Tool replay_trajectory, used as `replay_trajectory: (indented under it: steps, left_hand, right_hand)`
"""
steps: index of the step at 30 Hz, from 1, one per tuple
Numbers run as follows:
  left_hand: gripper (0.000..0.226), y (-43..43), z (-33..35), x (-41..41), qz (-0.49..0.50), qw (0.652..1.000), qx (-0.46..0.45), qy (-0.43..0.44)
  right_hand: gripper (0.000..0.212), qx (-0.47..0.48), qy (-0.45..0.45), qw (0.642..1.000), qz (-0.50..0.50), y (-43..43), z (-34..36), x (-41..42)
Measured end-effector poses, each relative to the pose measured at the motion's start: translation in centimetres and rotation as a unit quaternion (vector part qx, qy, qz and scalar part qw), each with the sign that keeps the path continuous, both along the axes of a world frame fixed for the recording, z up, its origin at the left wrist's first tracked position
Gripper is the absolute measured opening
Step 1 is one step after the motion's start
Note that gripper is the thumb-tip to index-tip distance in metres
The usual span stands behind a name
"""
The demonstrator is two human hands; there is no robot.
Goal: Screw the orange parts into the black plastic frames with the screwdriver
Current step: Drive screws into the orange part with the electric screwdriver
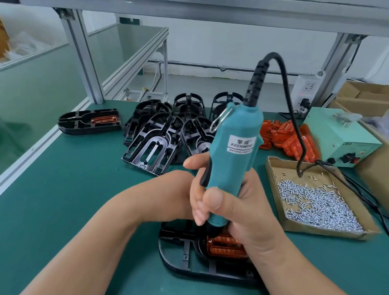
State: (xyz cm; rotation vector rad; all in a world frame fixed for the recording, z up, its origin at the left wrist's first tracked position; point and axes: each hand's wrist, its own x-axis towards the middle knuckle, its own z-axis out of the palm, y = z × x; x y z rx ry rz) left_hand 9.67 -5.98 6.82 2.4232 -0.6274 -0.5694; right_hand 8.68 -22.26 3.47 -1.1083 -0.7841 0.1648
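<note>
Centrally, right hand (237, 205) gripping screwdriver (232, 150), upright

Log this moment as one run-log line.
step: screwing | right hand: holds screwdriver | left hand: steadies | bit: on orange part | frame: on table

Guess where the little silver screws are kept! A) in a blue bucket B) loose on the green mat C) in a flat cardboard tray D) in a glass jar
C: the screws lie heaped in a shallow cardboard tray on the table, on the person's right.
</note>
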Motion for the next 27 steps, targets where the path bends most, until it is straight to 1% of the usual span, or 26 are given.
replay_trajectory:
  steps: [2,5,6,9,10,11,13,14,15,18,20,23,25,27]
  left_hand:
    - [0.01,-0.1,-0.3,0.1,0.009,1.0,-0.016,-0.01]
    - [0.015,-0.3,-0.3,-0.2,0.007,0.999,-0.021,-0.027]
    - [0.02,-0.4,-0.1,-0.3,0.002,0.999,-0.025,-0.031]
    - [0.048,-0.5,0.5,-0.6,-0.022,0.998,-0.025,-0.045]
    - [0.047,-0.6,0.3,-0.6,-0.02,0.998,-0.019,-0.05]
    - [0.039,-0.5,0.1,-0.5,-0.014,0.998,-0.019,-0.056]
    - [0.014,-0.4,-0.5,-0.2,-0.001,0.997,-0.026,-0.07]
    - [0.01,-0.3,-0.7,0.0,-0.001,0.996,-0.029,-0.081]
    - [0.014,-0.2,-1.0,0.2,-0.005,0.995,-0.028,-0.092]
    - [0.015,0.1,-1.4,0.4,-0.016,0.995,-0.006,-0.101]
    - [0.031,0.1,-1.6,0.3,-0.026,0.993,0.005,-0.115]
    - [0.063,-0.8,-1.2,-0.8,-0.05,0.983,0.058,-0.167]
    - [0.072,-1.8,-0.9,-1.8,-0.075,0.972,0.094,-0.2]
    - [0.075,-2.8,-0.7,-3.0,-0.103,0.963,0.117,-0.219]
  right_hand:
    - [0.069,0.009,0.004,1.0,-0.008,-0.3,0.0,0.1]
    - [0.058,0.007,0.011,1.0,-0.02,-0.6,0.0,0.0]
    - [0.057,-0.001,0.003,1.0,-0.016,-0.6,0.1,-0.1]
    - [0.067,-0.012,-0.039,0.999,0.0,-0.4,0.6,-0.4]
    - [0.067,-0.005,-0.044,0.999,-0.002,-0.3,0.9,-0.5]
    - [0.064,0.007,-0.045,0.999,-0.011,-0.2,1.1,-0.5]
    - [0.054,0.048,-0.033,0.998,-0.033,-0.2,1.4,-0.5]
    - [0.053,0.072,-0.017,0.996,-0.04,-0.2,1.6,-0.3]
    - [0.053,0.097,0.006,0.994,-0.047,-0.5,1.7,-0.1]
    - [0.053,0.155,0.072,0.982,-0.086,-2.0,1.9,1.1]
    - [0.053,0.187,0.096,0.97,-0.124,-3.7,2.2,2.0]
    - [0.051,0.237,0.111,0.947,-0.184,-6.1,2.6,3.3]
    - [0.042,0.268,0.124,0.929,-0.221,-7.4,2.5,4.0]
    - [0.027,0.285,0.137,0.913,-0.256,-8.5,2.2,4.5]
